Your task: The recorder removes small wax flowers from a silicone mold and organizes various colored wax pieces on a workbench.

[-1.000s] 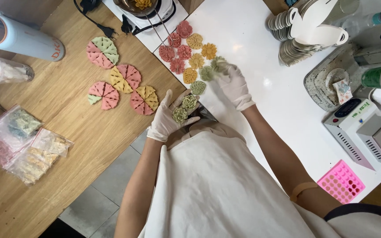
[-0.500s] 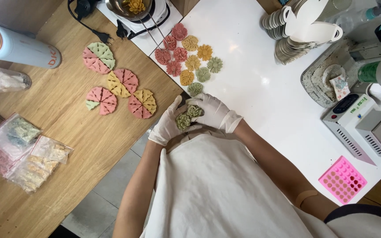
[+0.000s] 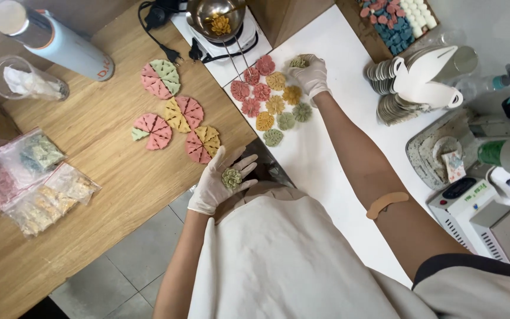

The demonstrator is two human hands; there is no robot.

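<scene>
My left hand point(image 3: 218, 181), in a white glove, lies palm up near my chest with a small green flower-shaped piece point(image 3: 231, 178) resting on it. My right hand point(image 3: 310, 74), also gloved, reaches far forward over the white board point(image 3: 326, 147) and holds another green flower piece point(image 3: 298, 61) at the top of a cluster of red, yellow and green flower pieces point(image 3: 270, 100). On the wooden table point(image 3: 90, 195) to the left lie round discs made of pink, yellow and green wedges point(image 3: 175, 121).
A small stove with a metal pot point(image 3: 215, 20) stands behind the flower cluster. A blue-and-silver bottle point(image 3: 51, 38), a clear cup point(image 3: 25, 80) and plastic bags of pieces point(image 3: 33, 177) sit at left. Stacked white moulds point(image 3: 411, 80), a tray of coloured pieces point(image 3: 396, 18) and small machines point(image 3: 479, 207) fill the right.
My right hand left my left palm and stretched forward to the far end of the flower cluster, carrying a green piece. My left hand stays near my chest, palm up, one flower on it.
</scene>
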